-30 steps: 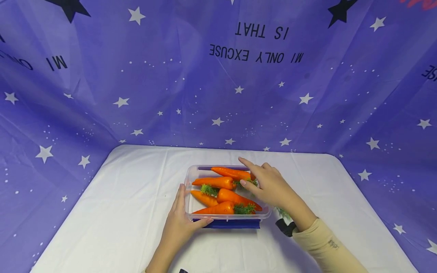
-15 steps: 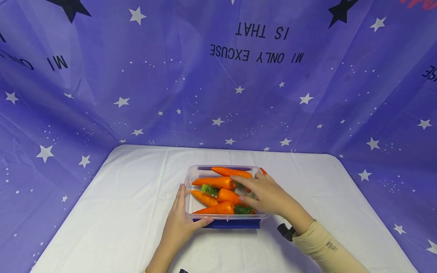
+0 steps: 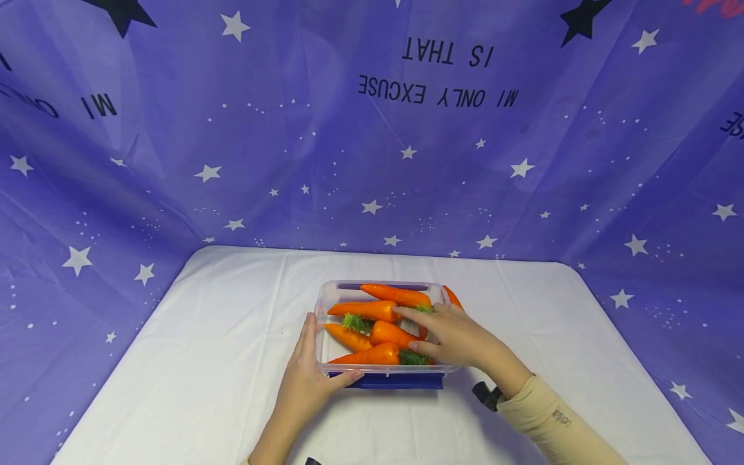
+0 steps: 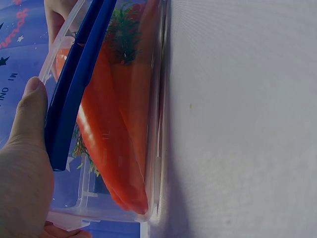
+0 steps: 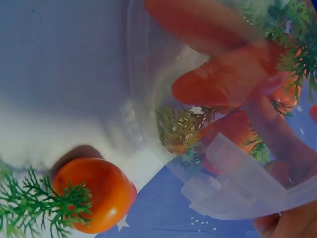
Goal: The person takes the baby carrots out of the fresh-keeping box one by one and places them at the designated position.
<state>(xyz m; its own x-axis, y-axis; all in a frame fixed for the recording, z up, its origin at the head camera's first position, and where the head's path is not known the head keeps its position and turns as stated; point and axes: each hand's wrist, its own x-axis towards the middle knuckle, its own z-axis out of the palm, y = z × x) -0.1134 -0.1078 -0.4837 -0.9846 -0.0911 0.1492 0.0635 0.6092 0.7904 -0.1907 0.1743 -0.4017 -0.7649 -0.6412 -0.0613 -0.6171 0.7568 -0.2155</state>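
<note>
Several orange carrots with green leafy tops, one of them a carrot (image 3: 363, 311) near the middle, lie in a clear plastic food container (image 3: 379, 369) with blue latches. My left hand (image 3: 305, 381) grips its near left corner, fingers along the side wall and thumb at the front latch (image 3: 401, 382). In the left wrist view that thumb (image 4: 30, 111) lies beside the blue latch (image 4: 67, 109). My right hand (image 3: 462, 332) reaches over the right rim, its spread thumb and forefinger among the carrots. Through the cloudy wall in the right wrist view, a finger (image 5: 277, 124) overlaps a carrot.
Another carrot (image 3: 451, 296) lies outside the container, past its right side; the right wrist view shows its rounded end (image 5: 99, 193) and green leaves. White cloth (image 3: 203, 361) covers the table. A purple star-printed curtain (image 3: 325, 194) surrounds the back and sides.
My right hand has come down and in from above the container's right rim to among the carrots. The carrot outside on the right has come into sight. My left hand stays put.
</note>
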